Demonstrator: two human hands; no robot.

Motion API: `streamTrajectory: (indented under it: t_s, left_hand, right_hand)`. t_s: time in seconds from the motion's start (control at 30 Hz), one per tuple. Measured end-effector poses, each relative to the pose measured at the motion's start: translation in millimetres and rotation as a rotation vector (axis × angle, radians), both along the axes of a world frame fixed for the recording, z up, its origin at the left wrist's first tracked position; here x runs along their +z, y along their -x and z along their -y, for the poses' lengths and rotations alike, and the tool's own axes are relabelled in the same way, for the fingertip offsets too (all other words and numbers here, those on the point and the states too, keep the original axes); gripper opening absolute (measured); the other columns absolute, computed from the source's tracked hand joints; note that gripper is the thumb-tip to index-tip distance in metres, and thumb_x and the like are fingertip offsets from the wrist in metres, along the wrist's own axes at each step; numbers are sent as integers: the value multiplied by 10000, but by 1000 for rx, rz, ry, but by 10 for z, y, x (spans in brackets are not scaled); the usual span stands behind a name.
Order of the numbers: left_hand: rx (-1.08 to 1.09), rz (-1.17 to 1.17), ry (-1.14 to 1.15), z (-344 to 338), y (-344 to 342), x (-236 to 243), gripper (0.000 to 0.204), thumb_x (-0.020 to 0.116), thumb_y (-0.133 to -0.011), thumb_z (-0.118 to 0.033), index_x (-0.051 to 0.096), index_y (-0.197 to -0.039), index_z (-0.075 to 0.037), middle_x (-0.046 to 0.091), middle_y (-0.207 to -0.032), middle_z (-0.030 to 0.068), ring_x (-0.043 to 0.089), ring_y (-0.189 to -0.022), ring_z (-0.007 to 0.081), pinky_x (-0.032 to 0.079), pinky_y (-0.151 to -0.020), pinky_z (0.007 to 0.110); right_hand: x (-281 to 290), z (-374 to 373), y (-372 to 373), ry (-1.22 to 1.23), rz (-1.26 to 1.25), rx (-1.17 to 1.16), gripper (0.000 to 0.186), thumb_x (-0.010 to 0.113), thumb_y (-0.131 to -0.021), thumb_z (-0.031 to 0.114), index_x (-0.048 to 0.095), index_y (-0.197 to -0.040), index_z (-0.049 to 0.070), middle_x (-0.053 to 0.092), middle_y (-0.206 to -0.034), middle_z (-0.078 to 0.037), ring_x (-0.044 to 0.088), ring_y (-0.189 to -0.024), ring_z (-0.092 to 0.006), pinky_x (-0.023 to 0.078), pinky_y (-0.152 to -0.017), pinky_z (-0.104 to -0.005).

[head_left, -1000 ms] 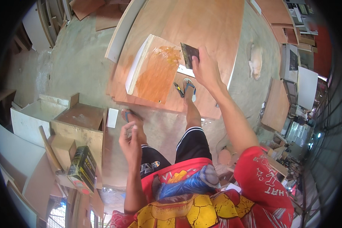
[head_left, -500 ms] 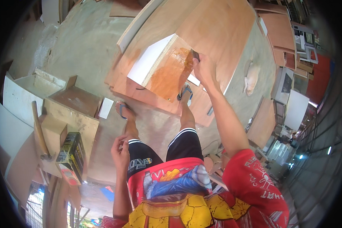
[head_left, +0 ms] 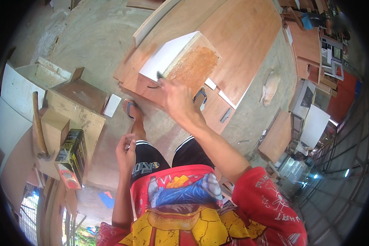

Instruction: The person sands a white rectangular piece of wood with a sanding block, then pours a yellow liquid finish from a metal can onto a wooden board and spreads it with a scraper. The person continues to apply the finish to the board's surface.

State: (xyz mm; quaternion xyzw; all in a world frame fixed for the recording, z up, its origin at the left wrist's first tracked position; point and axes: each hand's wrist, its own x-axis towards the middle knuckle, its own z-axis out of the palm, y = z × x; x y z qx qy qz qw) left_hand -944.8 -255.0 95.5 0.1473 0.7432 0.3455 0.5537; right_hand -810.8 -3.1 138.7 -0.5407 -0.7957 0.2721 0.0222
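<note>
My right hand [head_left: 179, 100] is closed on a small dark spreader [head_left: 159, 76], mostly hidden by the fingers. It hovers over the near left corner of a white-faced wooden block or box [head_left: 166, 55]. The box's plywood side, facing up, wears a wet amber coat of glue [head_left: 199, 63] with bare wood along its far right end. Beneath it lies a large plywood sheet [head_left: 246, 45]. My left hand [head_left: 126, 151] hangs beside my left thigh, its fingers loosely bent and apart, with nothing visible in them.
On a wooden cabinet [head_left: 90, 102] at left are a wooden-handled hammer [head_left: 39, 123] and a rectangular tin [head_left: 71, 158]. A small grey tool [head_left: 225, 115] lies on the plywood's near end. A pale animal [head_left: 270, 87] lies on the floor at right, near stacked panels [head_left: 276, 133].
My right hand has swept left and nearer with the spreader, from the box's far right end to its near left corner. My left hand has barely moved.
</note>
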Motion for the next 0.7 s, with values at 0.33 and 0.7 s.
streamTrajectory:
  t_s: [0.33, 0.7]
  left_hand:
    - [17, -44, 96, 502, 171, -152, 254, 627, -1001, -23, 709, -1241, -24, 616, -855, 29, 548, -713, 83, 486, -635, 268]
    - [44, -32, -160, -431, -100, -275, 270, 613, -1033, -32, 660, -1298, -7, 687, -1018, 81, 652, -945, 151, 529, -886, 311]
  right_hand:
    - [381, -816, -662, -124, -21, -216, 328, 723, -969, 155, 745, -1289, 88, 730, -883, -237, 716, -770, -421, 566, -723, -498]
    - [-260, -1025, -546, -370, 173, 83, 172, 713, -952, 128, 778, -1006, -22, 698, -973, -215, 713, -883, -427, 580, -756, -492]
